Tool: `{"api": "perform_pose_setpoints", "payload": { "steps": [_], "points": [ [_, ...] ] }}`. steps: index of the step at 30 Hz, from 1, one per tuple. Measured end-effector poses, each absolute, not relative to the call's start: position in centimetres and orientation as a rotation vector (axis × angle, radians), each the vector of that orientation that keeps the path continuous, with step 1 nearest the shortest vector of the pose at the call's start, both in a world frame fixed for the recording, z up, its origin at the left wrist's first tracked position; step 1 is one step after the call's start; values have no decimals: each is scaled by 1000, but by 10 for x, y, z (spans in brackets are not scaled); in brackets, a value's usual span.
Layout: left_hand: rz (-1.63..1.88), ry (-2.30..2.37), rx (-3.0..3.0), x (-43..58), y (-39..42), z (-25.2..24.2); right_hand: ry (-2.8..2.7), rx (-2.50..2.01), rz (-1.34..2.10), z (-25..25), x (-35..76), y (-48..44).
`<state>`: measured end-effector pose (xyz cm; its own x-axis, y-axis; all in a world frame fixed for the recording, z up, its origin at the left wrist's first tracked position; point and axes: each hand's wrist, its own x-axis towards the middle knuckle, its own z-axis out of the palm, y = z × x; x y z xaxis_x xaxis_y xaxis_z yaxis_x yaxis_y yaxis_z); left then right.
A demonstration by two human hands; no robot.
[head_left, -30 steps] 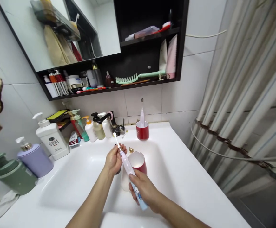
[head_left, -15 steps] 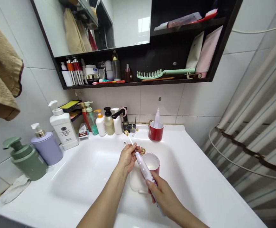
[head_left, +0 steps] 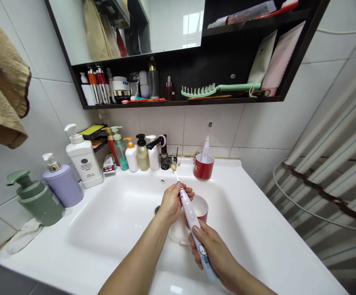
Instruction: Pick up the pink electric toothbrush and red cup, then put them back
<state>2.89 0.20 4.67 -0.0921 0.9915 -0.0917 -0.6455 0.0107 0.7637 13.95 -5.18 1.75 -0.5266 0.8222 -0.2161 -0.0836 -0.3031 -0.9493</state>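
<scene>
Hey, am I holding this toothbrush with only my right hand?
No, your right hand grips the lower part of the toothbrush while your left hand holds it higher up.

Left of left hand (head_left: 172, 202): sink basin (head_left: 113, 221) open, passage free. Just beyond right hand (head_left: 211, 248): red cup (head_left: 204, 216) obstructs. Between hands: electric toothbrush (head_left: 190, 212) bars passage.

From my end, L hand (head_left: 172, 200) & R hand (head_left: 210, 246) both bare, w/ slim fingers (head_left: 190, 193). L forearm (head_left: 144, 250) & R forearm (head_left: 248, 280) bare too, afaict smooth, narrowing twd hands. Nail detail too small to tell.
</scene>
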Motion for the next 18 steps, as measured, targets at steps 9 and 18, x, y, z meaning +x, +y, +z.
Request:
{"api": "perform_pose_setpoints", "payload": {
  "steps": [9, 18],
  "points": [
    [1478, 744, 641, 36, -1, 46, -1387, -1009, 1759, 16, 136, -55],
    [1461, 804, 733, 37, -5, 50, -1452, -974, 1689, 11, 136, -56]
  ]
}}
